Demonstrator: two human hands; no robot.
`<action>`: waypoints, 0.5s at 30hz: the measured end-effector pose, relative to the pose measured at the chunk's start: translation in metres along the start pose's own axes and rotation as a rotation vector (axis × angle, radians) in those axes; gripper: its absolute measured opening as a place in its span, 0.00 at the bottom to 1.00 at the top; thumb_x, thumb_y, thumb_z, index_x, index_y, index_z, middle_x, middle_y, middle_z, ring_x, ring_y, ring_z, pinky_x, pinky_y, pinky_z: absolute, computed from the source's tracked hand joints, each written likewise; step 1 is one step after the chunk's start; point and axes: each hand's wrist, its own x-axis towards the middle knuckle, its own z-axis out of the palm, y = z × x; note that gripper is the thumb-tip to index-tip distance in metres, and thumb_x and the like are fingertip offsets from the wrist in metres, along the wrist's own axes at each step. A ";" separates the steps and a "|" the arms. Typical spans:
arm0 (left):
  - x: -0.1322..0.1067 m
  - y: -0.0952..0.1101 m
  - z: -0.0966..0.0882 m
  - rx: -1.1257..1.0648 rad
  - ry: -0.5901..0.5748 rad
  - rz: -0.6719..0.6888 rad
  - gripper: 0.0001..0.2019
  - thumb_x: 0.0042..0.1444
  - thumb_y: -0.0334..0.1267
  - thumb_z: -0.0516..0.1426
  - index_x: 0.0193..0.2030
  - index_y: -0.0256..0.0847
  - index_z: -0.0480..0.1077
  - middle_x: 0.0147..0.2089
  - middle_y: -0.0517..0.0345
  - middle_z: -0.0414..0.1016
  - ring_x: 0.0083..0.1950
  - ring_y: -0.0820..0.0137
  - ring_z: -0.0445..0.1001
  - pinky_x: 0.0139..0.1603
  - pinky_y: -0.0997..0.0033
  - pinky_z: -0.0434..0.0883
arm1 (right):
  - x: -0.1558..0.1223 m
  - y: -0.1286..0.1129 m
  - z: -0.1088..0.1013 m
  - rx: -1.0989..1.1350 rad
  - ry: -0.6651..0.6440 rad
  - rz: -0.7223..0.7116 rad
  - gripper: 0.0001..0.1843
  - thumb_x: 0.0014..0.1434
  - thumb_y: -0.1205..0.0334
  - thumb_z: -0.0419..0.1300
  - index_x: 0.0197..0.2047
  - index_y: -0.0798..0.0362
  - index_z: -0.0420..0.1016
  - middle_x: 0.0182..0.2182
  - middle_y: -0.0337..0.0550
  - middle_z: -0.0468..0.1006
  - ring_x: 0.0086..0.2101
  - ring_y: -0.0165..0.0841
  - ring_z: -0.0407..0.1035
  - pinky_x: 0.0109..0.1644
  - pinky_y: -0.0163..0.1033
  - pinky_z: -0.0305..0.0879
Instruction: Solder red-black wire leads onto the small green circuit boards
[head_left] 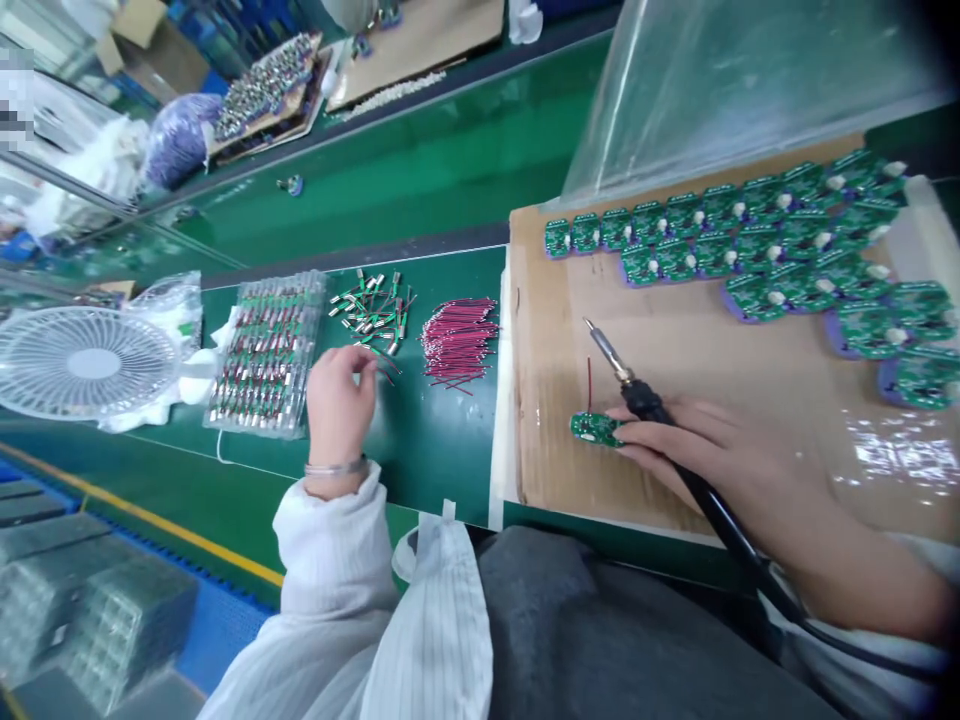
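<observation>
Grasping one green circuit board (596,428) at its fingertips and one soldering iron (637,396) among its fingers, one right hand (739,465), right of centre; one red wire (589,382) running up the frame from that board, which lies over one cardboard sheet (555,330); one left hand (341,390), left of centre, fingers curled, whether holding anything cannot be told; beside it, one pile of metal-ended parts (375,315), perhaps two dozen, tangled; one bundle of red wires (459,340), centre, dozens; further boards (712,250), upper right, roughly twenty, overlapping; one clear tray (255,428) of small parts, left; one white fan (94,365), far left.
</observation>
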 end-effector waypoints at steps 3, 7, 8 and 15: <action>0.011 -0.038 0.003 0.071 -0.058 -0.035 0.03 0.55 0.33 0.56 0.36 0.41 0.72 0.39 0.49 0.74 0.44 0.56 0.71 0.48 0.55 0.68 | 0.004 -0.002 -0.002 0.021 -0.001 -0.015 0.11 0.65 0.64 0.57 0.49 0.51 0.75 0.37 0.45 0.78 0.34 0.39 0.75 0.31 0.43 0.71; 0.020 -0.053 0.006 0.079 -0.184 0.015 0.04 0.54 0.34 0.57 0.36 0.41 0.72 0.42 0.48 0.74 0.48 0.55 0.70 0.54 0.52 0.65 | 0.002 -0.002 0.002 0.019 0.004 0.022 0.11 0.65 0.63 0.57 0.50 0.49 0.75 0.42 0.46 0.79 0.39 0.42 0.76 0.37 0.44 0.73; 0.020 -0.052 0.004 0.076 -0.211 0.028 0.03 0.54 0.33 0.57 0.35 0.41 0.71 0.41 0.48 0.75 0.48 0.55 0.71 0.54 0.52 0.65 | 0.001 -0.002 0.003 0.012 0.000 0.036 0.11 0.65 0.63 0.57 0.50 0.48 0.75 0.42 0.46 0.79 0.40 0.42 0.76 0.38 0.44 0.73; -0.012 0.008 -0.027 -0.378 -0.264 0.011 0.09 0.60 0.41 0.57 0.46 0.45 0.72 0.42 0.57 0.77 0.40 0.65 0.75 0.41 0.66 0.69 | 0.005 -0.009 -0.001 0.086 0.019 0.088 0.12 0.62 0.66 0.61 0.49 0.48 0.73 0.43 0.44 0.80 0.40 0.36 0.76 0.43 0.42 0.74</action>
